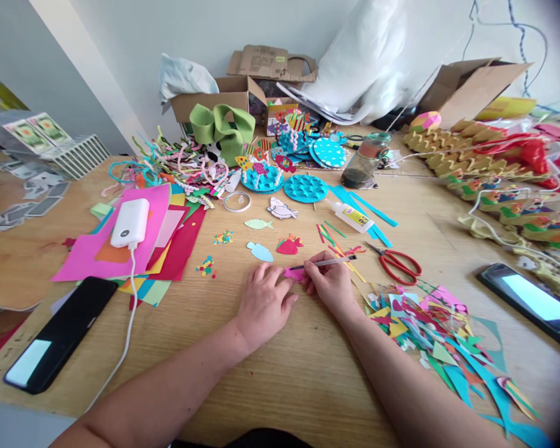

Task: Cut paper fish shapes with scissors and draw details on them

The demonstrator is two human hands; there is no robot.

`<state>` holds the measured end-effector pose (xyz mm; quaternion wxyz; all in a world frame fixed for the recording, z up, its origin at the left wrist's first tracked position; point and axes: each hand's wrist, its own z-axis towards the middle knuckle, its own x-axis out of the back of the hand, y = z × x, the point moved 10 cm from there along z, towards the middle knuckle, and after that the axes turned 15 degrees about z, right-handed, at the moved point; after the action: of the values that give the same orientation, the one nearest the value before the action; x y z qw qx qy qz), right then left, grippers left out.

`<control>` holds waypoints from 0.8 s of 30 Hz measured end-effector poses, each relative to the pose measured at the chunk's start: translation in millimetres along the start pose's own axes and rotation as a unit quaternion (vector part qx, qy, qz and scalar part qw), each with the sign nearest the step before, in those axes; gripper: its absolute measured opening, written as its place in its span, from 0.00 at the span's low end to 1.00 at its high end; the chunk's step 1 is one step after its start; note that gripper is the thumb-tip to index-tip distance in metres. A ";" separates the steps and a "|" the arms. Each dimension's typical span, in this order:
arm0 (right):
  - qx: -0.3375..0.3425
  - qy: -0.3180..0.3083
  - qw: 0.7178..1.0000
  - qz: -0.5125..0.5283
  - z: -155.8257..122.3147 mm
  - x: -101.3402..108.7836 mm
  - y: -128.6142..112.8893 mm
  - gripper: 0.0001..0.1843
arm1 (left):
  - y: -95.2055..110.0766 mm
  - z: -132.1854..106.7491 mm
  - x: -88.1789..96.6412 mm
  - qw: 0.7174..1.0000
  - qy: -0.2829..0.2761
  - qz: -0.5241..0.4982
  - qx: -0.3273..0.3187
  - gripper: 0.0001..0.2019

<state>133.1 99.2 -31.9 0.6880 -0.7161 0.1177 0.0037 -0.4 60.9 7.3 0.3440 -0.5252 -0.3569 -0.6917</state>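
My left hand [265,300] lies on the wooden table [270,373], fingers curled, pressing down a small pink paper piece [293,273]. My right hand [329,279] is closed on a pen [329,263], whose tip rests on the pink piece. Just beyond the hands lie paper fish cut-outs: a light blue one [260,251], a red one [289,245], a green one [258,223] and a white one [281,210].
Red scissors [398,263] and a glue bottle [351,216] lie right of the hands. Paper scraps [443,342] pile at lower right. A phone [58,339] lies at left, another [532,303] at right. A power bank [130,222] rests on coloured sheets [98,249]. Boxes and crafts crowd the back.
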 end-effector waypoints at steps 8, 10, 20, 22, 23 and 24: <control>0.000 -0.003 1.000 0.002 0.3 -0.1 -0.5 0.13 | -0.2 0.6 -0.4 1.000 -0.003 -0.001 0.003 0.13; -0.001 -0.004 1.000 0.002 0.1 0.0 -0.2 0.12 | 0.2 0.6 -0.7 1.000 -0.002 0.000 0.002 0.13; -0.002 -0.001 1.000 -0.001 0.4 1.0 0.9 0.12 | -0.3 -0.4 -0.2 1.000 0.005 0.000 -0.002 0.13; -0.001 -0.001 1.000 0.002 0.6 1.2 1.0 0.12 | -0.2 -0.2 -0.2 1.000 0.006 -0.001 -0.002 0.13; -0.001 0.000 1.000 0.004 0.7 1.3 1.3 0.12 | -0.1 -0.2 -0.3 1.000 0.006 -0.002 -0.001 0.13; -0.001 0.000 1.000 0.006 0.8 1.3 1.7 0.12 | -0.1 -0.1 -0.4 1.000 0.006 -0.002 -0.001 0.13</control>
<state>134.2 99.7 -33.8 0.6872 -0.7161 0.1219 0.0079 -0.5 60.9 6.9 0.3445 -0.5208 -0.3549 -0.6958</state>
